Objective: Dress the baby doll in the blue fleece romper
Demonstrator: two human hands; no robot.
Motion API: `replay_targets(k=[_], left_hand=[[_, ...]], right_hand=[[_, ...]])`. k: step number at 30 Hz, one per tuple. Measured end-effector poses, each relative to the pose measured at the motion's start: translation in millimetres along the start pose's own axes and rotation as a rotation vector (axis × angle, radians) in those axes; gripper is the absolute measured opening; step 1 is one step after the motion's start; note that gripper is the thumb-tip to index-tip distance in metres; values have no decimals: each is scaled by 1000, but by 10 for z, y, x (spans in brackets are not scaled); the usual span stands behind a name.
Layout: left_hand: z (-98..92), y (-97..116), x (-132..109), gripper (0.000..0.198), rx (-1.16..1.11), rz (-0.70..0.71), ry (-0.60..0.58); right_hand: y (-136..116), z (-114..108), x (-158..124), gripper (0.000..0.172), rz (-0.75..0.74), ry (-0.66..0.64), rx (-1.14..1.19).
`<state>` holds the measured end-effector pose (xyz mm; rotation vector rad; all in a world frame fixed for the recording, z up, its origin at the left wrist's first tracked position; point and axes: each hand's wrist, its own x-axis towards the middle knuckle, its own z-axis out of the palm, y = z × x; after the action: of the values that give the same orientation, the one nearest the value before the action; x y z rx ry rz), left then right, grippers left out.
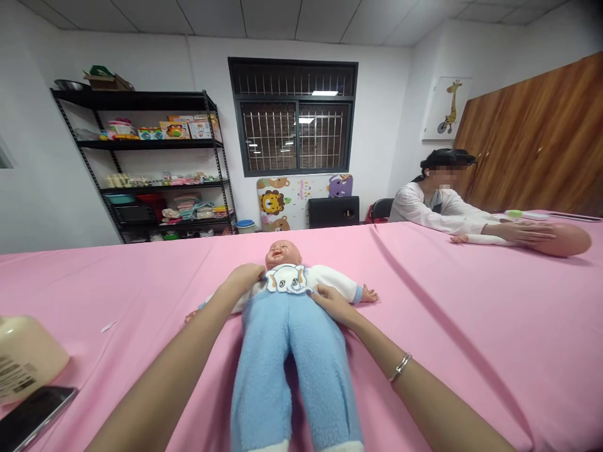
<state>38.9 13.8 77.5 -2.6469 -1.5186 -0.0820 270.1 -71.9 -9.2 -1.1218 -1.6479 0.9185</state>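
Observation:
A baby doll (282,253) lies on its back on the pink cloth, head away from me and arms spread out. It wears a white long-sleeved top (335,281) with light blue cuffs and fluffy blue overalls (289,333). The overalls' bib (286,280) is a white elephant face edged in blue. My left hand (247,277) is closed on the bib's upper left edge near the doll's shoulder. Lower down, at the bib's right edge, my right hand (333,304) pinches the overalls. Its fingertips are partly hidden in the fabric.
At the left edge stand a cream bottle (31,358) and a dark phone (38,414). Across the pink table (447,351), on the right, a person (424,201) has a hand on another doll (568,240). Behind are a loaded black shelf (146,145) and wooden cabinets (532,138).

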Motion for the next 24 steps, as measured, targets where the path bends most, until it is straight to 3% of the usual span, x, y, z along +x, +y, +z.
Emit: replay_targets(k=[3, 10, 16, 20, 22, 24], left_hand=[[10, 53, 49, 15, 8, -32, 16], [101, 69, 83, 28, 11, -271, 156], [125, 171, -26, 21, 66, -133, 173], [72, 222, -99, 23, 117, 36, 342], [80, 202, -111, 21, 116, 44, 417], [121, 163, -123, 17, 59, -10, 404]], right_hand=[[-16, 11, -3, 44, 2, 15, -1], [-76, 13, -31, 42, -7, 13, 2], [-102, 15, -32, 40, -10, 8, 13], [-100, 23, -39, 41, -25, 15, 13], [-81, 27, -41, 42, -21, 18, 10], [-59, 26, -43, 43, -15, 21, -1]])
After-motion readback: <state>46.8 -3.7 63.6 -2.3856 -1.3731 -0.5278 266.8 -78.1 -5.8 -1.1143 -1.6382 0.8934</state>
